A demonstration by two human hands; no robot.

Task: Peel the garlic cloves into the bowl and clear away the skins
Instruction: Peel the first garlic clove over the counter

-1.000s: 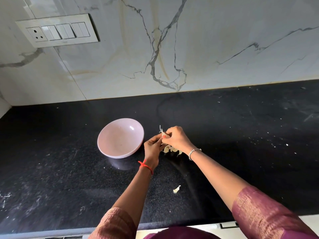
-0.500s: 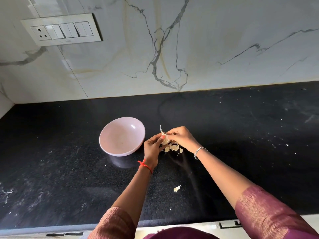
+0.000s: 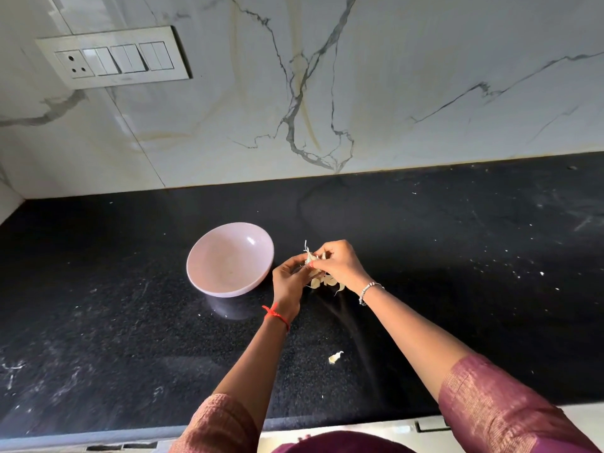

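I've got both hands up over the black surface (image 3: pixel 457 256), just right of the pink bowl (image 3: pixel 200 253). My left hand (image 3: pixel 289 282) has its fingers (image 3: pixel 291 264) curled round the garlic (image 3: pixel 310 258), and my right hand (image 3: pixel 340 266) meets it from the other side, fingertips pinching at the same piece, a wisp of dry stem poking up between them. Papery skins (image 3: pixel 322 282) hang in a cluster just below the hands; I can't tell if they touch the surface. One loose scrap of skin (image 3: pixel 335 357) lies nearer me, well apart from the bowl. There's a red thread (image 3: pixel 276 317) on my left wrist and a beaded bracelet (image 3: pixel 369 291) on my right.
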